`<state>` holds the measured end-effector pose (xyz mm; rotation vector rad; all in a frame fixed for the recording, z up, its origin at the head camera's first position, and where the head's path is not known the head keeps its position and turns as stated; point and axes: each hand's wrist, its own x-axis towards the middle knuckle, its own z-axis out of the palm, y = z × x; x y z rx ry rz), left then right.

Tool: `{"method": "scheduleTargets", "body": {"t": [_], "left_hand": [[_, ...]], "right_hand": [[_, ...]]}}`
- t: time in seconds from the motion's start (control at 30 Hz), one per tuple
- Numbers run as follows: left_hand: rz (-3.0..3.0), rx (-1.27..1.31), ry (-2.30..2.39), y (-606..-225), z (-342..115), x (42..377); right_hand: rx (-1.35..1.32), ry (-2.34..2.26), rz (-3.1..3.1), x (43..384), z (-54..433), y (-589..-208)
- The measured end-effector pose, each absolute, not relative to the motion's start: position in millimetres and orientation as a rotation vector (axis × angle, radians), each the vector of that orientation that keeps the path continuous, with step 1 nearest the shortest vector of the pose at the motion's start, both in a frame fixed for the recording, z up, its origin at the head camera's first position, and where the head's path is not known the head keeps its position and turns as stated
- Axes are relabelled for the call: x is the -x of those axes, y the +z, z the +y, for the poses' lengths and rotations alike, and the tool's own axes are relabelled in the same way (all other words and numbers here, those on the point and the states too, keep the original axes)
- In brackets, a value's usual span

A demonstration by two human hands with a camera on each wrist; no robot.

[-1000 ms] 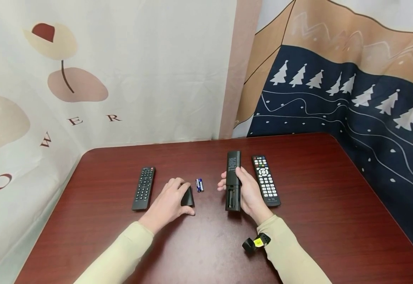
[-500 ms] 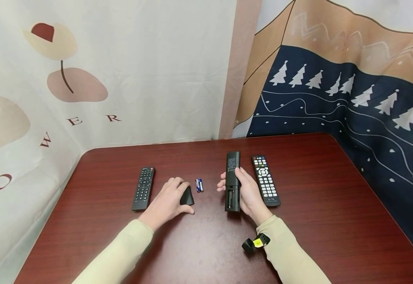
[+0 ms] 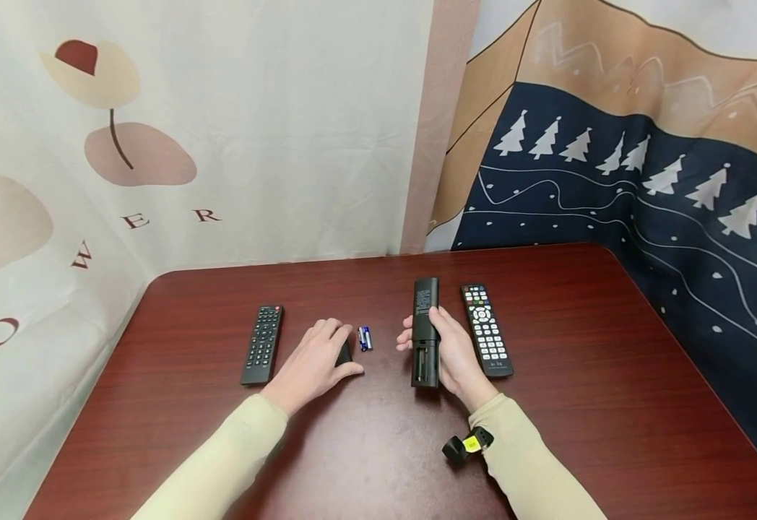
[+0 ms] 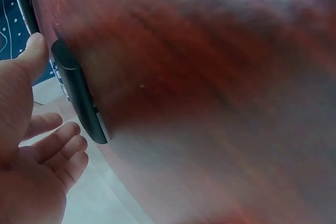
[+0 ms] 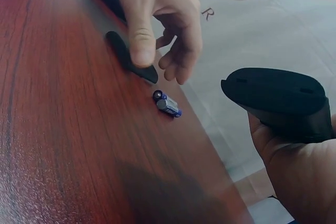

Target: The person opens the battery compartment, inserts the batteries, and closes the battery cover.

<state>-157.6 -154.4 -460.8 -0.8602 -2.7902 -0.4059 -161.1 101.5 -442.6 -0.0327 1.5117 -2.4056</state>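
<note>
My right hand point(image 3: 459, 361) grips a black remote control point(image 3: 426, 312), back side up, its battery compartment uncovered at the near end. In the right wrist view the end of this remote point(image 5: 275, 92) shows close up. My left hand point(image 3: 313, 361) hovers over a black battery cover point(image 3: 344, 354), fingers loosely bent. The left wrist view has the cover point(image 4: 79, 95) lying on the table beside the spread thumb and fingers, with nothing held. Two blue-and-silver batteries point(image 3: 365, 339) lie side by side just right of the left hand.
A black remote with small grey buttons point(image 3: 263, 345) lies left of the left hand. Another with white buttons point(image 3: 486, 328) lies right of the right hand. The red-brown table point(image 3: 378, 462) meets patterned curtains point(image 3: 300, 144) at its back.
My left hand has shifted slightly right and away, toward the batteries, and now hides more of the battery cover. The right hand keeps holding its remote almost still.
</note>
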Motion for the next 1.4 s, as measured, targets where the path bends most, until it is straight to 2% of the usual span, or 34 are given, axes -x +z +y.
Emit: {"method": "scheduleTargets", "body": {"t": [0.5,1.4], "left_hand": [[-2.836,0.826,-0.351,-458.3,-141.8,171.4],[-2.824,0.794,-0.357,-468.6,-135.3,177.0]], "right_hand": [[0.032,-2.416,1.501,161.1,99.7,-444.8],[0.027,-2.424,1.494,161.7,98.8,-446.7]]}}
